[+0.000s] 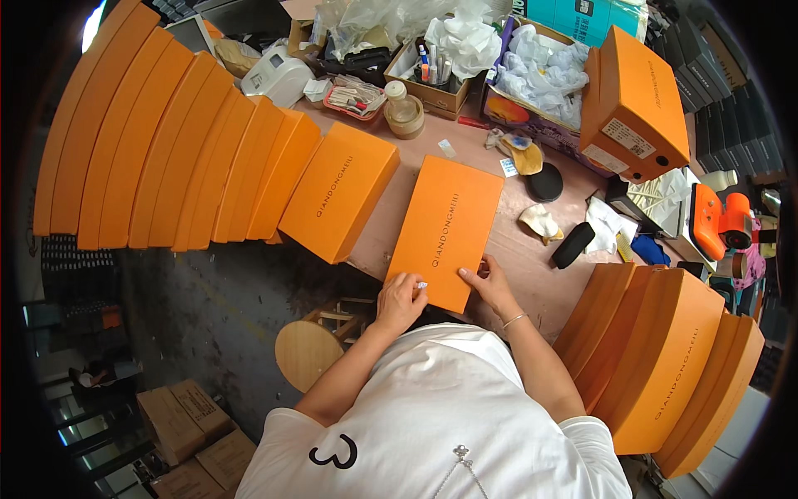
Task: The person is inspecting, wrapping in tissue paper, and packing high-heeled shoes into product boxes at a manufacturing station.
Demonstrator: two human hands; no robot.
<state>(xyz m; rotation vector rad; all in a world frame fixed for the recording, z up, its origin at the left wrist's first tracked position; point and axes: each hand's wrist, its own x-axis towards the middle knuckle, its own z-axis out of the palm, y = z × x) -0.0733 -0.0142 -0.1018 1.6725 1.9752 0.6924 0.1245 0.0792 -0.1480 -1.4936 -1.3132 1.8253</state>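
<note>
Packing bench, pinkish-brown worktable (532, 274), cluttered along the far edge; bare concrete floor shows below and left of it. Landmark: the flat orange box (446, 229) lying lid-up at the near edge of the table, straight in front of the person.

Left of that box: a long fanned row of orange lids (166, 141) standing on edge, then a second closed orange box (339, 190) just beside it. Beyond and left of it, a white label printer (278, 76) and a small tray of oddments (356, 96).

At the box's near end: left hand (399, 301) curled at the near left corner, fingers bent, seemingly pinching the lid edge; exact grip hard to tell. Right hand (492, 284) flat, fingers pressed on the near right corner.

Beyond the box: carton of white tissue paper (540, 71). Right of it: an upended orange box with a label (636, 104), a black oval pad (546, 183), an orange handheld tool (719, 220). Near right: another stack of orange lids (665, 362) on edge.

Handling judgement: box looks like stiff card, light, smooth-faced and likely to slide on the table. Corners crush easily; best taken by the long sides or both near corners.
</note>
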